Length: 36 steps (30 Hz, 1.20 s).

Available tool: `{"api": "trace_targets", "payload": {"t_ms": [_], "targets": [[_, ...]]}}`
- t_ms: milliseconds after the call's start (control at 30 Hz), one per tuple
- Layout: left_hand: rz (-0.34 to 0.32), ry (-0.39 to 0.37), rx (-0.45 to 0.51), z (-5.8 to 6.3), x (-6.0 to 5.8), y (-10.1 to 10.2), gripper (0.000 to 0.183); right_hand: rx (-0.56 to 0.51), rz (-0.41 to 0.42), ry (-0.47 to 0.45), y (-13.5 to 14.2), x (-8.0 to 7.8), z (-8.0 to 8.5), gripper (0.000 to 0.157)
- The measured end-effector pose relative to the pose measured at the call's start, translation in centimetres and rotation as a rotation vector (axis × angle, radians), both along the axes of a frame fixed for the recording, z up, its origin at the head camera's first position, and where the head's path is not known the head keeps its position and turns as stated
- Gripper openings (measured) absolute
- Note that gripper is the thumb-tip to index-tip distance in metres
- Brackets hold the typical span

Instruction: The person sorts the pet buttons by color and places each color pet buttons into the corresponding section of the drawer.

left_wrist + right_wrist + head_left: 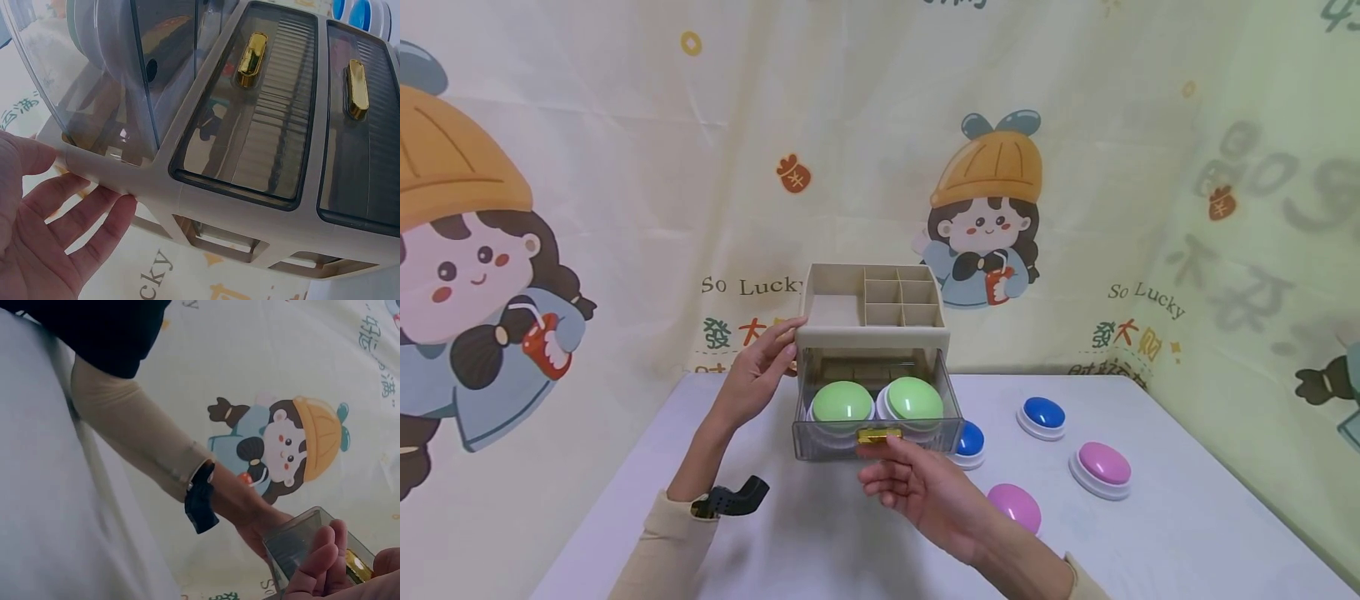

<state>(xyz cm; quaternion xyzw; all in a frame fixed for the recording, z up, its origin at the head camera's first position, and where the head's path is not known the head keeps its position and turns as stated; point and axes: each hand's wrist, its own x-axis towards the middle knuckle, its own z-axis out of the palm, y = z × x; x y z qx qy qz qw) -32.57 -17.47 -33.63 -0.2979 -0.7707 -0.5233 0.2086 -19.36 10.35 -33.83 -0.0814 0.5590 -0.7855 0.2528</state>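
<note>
A cream desktop organizer (872, 337) stands on the table with its smoky clear top drawer (827, 442) pulled out. Two green dome-topped buttons (844, 402) on white bases sit side by side inside the drawer. My right hand (928, 492) is at the drawer's front, pinching the gold handle (880, 435) between thumb and fingers; the right wrist view shows the handle (357, 567) beside the fingertips. My left hand (758, 375) rests against the organizer's left side, its fingers (94, 219) spread and touching the frame near the upper edge.
Blue buttons (1042, 414) and pink buttons (1103, 468) lie on the table (1180, 508) right of the organizer; one blue one is partly behind the drawer. Two lower drawers (250, 112) with gold handles are closed. A printed cloth (865, 100) hangs behind.
</note>
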Motion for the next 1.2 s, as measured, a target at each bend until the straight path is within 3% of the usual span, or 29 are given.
{"api": "trace_targets", "payload": {"t_ms": [700, 1200], "targets": [[-0.006, 0.014, 0.005, 0.1, 0.1, -0.3, 0.044, -0.108, 0.005, -0.016, -1.1, -0.8, 2.1, 0.057], [-0.018, -0.007, 0.010, 0.1, 0.0, -0.1, 0.045, -0.087, -0.046, 0.046, -1.5, -4.4, 1.7, 0.054]]}}
